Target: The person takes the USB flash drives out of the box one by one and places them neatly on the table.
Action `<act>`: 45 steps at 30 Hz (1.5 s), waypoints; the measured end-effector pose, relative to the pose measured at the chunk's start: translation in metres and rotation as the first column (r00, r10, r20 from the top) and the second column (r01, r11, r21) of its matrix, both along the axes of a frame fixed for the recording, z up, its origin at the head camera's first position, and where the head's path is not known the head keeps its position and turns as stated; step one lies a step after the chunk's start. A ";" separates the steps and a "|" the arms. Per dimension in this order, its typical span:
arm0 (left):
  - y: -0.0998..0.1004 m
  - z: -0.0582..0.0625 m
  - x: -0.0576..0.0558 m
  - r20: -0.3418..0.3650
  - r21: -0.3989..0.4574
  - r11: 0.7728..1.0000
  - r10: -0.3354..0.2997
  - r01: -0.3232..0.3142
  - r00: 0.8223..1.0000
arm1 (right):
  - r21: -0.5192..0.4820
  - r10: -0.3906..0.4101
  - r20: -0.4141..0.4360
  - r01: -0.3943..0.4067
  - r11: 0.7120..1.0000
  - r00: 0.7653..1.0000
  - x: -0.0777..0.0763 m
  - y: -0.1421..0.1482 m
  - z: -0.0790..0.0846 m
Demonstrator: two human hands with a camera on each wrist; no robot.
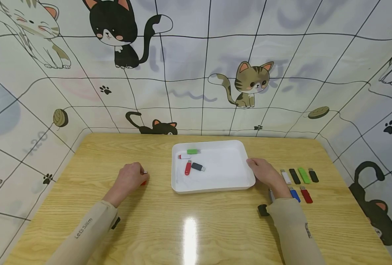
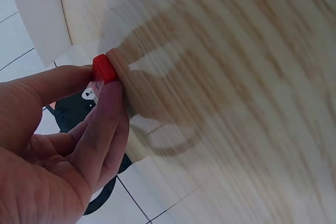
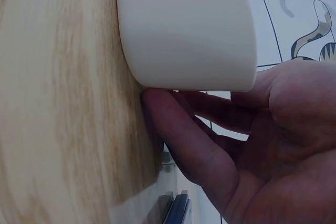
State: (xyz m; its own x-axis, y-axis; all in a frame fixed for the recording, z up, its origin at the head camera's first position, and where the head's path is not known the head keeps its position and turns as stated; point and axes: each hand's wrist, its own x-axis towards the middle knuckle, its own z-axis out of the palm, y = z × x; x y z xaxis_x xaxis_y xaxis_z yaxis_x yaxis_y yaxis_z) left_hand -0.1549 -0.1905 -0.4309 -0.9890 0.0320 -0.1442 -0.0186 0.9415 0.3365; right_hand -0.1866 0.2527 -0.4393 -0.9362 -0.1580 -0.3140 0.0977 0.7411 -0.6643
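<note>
Left of the white tray [image 1: 212, 186], my left hand [image 1: 129, 178] pinches a red USB flash drive [image 2: 104, 69] between thumb and fingertips, close over the tabletop. Most of this drive is hidden behind the fingers in the head view. My right hand [image 1: 265, 172] grips the right side of the tray, thumb at the rim and fingers against the outer wall. Inside the tray, toward its left end, lie a green flash drive [image 1: 192, 151], a white and red one [image 1: 184, 156], a red one [image 1: 188, 168] and a black one [image 1: 198, 166].
Right of the tray more flash drives lie in two rows: white [image 1: 285, 176], black [image 1: 294, 176], green [image 1: 304, 175] and another black [image 1: 313, 175] behind; blue [image 1: 294, 194] and dark red [image 1: 306, 194] in front. My right forearm partly covers a grey one [image 1: 271, 195]. Cat-print cloth hangs around the wooden table [image 1: 156, 228].
</note>
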 end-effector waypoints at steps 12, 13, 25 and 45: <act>0.001 0.003 0.001 0.017 -0.014 0.999 -0.029 0.029 0.999 | 0.016 -0.008 0.005 0.008 1.000 1.000 0.003 0.002 0.004; 0.001 0.005 0.000 0.023 -0.021 0.999 -0.028 0.028 0.999 | 0.016 -0.011 0.006 0.010 1.000 1.000 0.003 0.002 0.004; 0.051 0.040 0.000 -0.204 0.017 0.992 -0.118 0.124 0.972 | 0.000 -0.011 0.008 0.011 1.000 1.000 0.003 0.003 0.001; 0.137 0.027 -0.016 -0.051 -0.035 0.959 -0.281 0.280 0.958 | -0.006 -0.035 0.053 0.036 0.999 0.998 0.002 -0.001 0.000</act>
State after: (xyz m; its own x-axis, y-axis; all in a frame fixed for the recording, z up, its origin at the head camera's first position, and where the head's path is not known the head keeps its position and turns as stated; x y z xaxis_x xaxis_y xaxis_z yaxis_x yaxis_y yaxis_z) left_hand -0.1714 -0.0539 -0.4041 -0.9473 0.3061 -0.0946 0.2653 0.9150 0.3039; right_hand -0.1842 0.2516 -0.4392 -0.9233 -0.1271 -0.3625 0.1592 0.7322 -0.6622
